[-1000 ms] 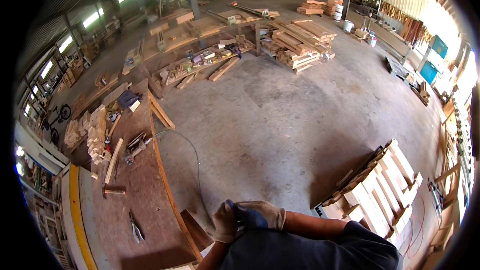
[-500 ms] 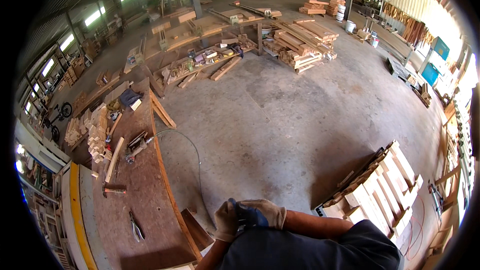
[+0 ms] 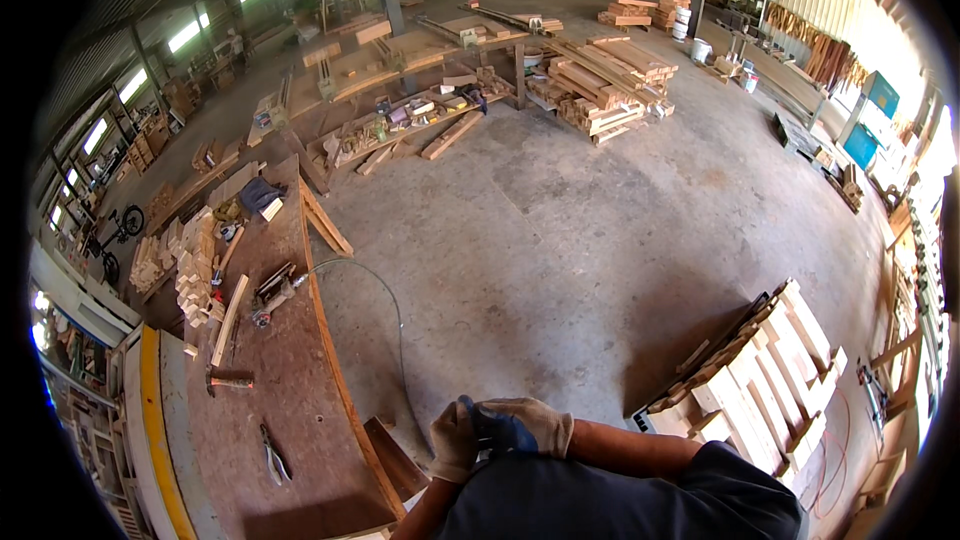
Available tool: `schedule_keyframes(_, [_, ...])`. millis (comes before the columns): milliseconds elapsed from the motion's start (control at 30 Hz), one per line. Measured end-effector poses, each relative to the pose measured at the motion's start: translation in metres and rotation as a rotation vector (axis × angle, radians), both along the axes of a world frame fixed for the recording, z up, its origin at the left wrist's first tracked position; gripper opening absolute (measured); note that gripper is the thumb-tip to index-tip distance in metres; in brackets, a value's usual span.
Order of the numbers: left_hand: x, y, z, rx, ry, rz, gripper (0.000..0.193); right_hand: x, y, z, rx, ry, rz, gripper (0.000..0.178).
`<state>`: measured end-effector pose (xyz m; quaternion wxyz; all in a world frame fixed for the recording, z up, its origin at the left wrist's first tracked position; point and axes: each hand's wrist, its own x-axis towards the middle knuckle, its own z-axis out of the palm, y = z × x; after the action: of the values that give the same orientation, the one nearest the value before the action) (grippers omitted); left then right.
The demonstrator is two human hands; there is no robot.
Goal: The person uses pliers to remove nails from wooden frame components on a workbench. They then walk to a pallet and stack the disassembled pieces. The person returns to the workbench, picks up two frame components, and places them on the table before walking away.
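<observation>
My left hand (image 3: pixel 453 442) and my right hand (image 3: pixel 535 423) are together in front of my dark shirt, both in light work gloves with blue coating. The left hand's fingers are curled closed against the right hand's blue-coated part. Bent fingers on my right hand meet the left one, and whatever may be between them is hidden. Left of my hands, a wooden workbench (image 3: pixel 300 450) carries pliers (image 3: pixel 274 456), a hammer (image 3: pixel 230 380) with an orange-and-black handle, and an air nailer (image 3: pixel 272 302) joined to a hose (image 3: pixel 402 340).
Small wood blocks (image 3: pixel 196 275) and a dark cloth (image 3: pixel 258 193) lie along the bench. To my right stands a stack of pale boards (image 3: pixel 765 380). Farther off are a lumber pile (image 3: pixel 610 85) and a long table (image 3: pixel 400 60) with clamps. Concrete floor (image 3: pixel 520 270) stretches ahead.
</observation>
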<state>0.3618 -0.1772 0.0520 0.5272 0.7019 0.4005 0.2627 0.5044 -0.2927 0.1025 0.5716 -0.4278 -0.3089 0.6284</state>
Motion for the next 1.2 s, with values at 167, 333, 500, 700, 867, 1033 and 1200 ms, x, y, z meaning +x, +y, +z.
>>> schedule_keyframes(167, [0.000,0.003,0.001,0.061,0.044,-0.014,0.044,0.007,0.001,-0.008,0.160,-0.388,0.013,0.068])
schedule_keyframes(333, [0.001,0.001,0.007,0.012,0.026,-0.001,0.042,0.004,0.001,-0.009,0.149,-0.323,-0.003,0.068])
schedule_keyframes(500, [0.002,-0.001,0.014,0.048,0.026,-0.007,0.042,0.001,0.000,0.006,0.016,-0.074,-0.009,0.065])
schedule_keyframes(700, [0.000,0.001,0.007,0.075,0.045,-0.003,0.038,0.000,-0.001,-0.010,0.168,-0.243,-0.006,0.066])
schedule_keyframes(867, [-0.001,0.002,0.000,0.094,0.053,0.015,0.037,-0.001,0.000,0.002,-0.014,0.081,0.000,0.066])
schedule_keyframes(1033, [0.001,0.000,0.004,0.105,0.059,-0.009,0.042,0.003,0.000,-0.005,0.081,-0.200,0.011,0.068])
schedule_keyframes(1200, [0.003,-0.004,0.023,0.053,0.045,-0.015,0.042,0.004,-0.002,-0.004,-0.005,-0.065,0.014,0.071])
